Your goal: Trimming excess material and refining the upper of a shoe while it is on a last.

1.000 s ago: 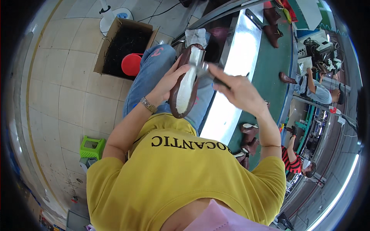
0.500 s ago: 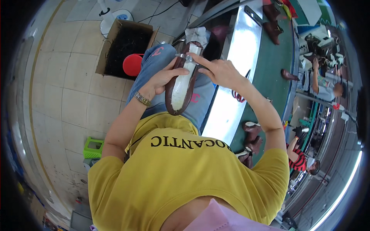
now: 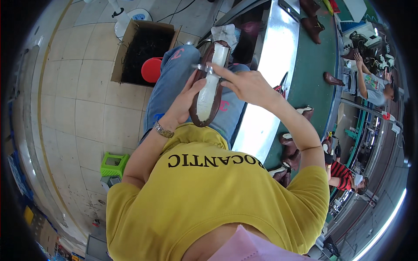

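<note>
A dark brown boot (image 3: 208, 104) lies sole up over my lap, its heel end toward me cannot be told from its toe. A long white strip runs down its underside. My left hand (image 3: 182, 103) grips the boot along its left side, with the thumb at the strip's edge. My right hand (image 3: 249, 85) is closed on a silver metal hand tool (image 3: 201, 67), which lies crosswise over the white underside. Its exact kind is hard to make out, as my fingers cover part of it. A whitish cloth (image 3: 224, 34) is just beyond the boot's far end.
At my right, a shiny metal ledge (image 3: 266, 65) borders a green conveyor belt (image 3: 310, 82) with several brown boots (image 3: 312, 28). To my left stand a cardboard box (image 3: 124, 56) of black scraps, a red round lid-like thing (image 3: 151, 70) and a green stool (image 3: 114, 162). Two people work across the belt.
The tool has slid slightly along the underside toward me. My left thumb has drawn back toward the boot's edge. Across the belt, the person in stripes has shifted, and the whole view has moved a little.
</note>
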The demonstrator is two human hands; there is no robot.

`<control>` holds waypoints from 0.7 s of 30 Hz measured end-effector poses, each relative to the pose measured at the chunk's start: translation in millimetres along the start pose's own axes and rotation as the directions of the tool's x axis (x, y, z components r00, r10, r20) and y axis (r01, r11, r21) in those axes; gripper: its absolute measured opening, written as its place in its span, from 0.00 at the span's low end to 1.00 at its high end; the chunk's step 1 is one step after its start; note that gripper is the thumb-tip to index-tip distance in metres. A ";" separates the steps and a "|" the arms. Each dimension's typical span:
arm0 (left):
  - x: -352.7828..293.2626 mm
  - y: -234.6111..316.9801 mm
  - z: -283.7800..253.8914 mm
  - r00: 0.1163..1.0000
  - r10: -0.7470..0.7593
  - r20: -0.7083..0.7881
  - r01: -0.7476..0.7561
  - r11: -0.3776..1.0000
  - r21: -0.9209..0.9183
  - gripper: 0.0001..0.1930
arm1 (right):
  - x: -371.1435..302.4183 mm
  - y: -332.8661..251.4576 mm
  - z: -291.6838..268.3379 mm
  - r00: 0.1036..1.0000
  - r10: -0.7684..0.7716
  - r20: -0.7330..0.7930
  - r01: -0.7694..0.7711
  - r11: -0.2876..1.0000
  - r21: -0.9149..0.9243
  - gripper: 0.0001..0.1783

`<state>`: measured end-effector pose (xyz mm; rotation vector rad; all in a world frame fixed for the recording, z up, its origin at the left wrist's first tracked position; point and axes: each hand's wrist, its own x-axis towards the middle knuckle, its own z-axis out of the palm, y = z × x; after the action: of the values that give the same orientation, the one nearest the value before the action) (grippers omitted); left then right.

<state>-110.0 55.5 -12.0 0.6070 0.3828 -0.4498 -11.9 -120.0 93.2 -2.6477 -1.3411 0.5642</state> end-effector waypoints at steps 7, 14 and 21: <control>-2.4 -8.9 -6.8 0.987 0.158 0.015 -0.155 0.939 0.306 0.48 | -11.7 -24.7 4.1 0.961 -0.094 -0.258 0.151 0.966 0.210 0.36; -16.4 -11.1 -18.7 0.975 -0.181 0.133 0.095 0.868 0.487 0.37 | -33.4 -41.3 0.7 0.992 -0.114 -0.058 0.111 0.993 -0.050 0.42; -10.4 11.3 32.7 0.916 -0.087 0.391 -0.391 0.018 0.920 0.16 | -92.9 -3.5 41.0 0.964 0.264 0.020 -0.264 0.953 0.146 0.37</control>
<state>-106.1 46.6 22.8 1.9918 -0.5171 -0.5617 -80.1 -194.5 81.7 -2.7185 -0.9082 0.6656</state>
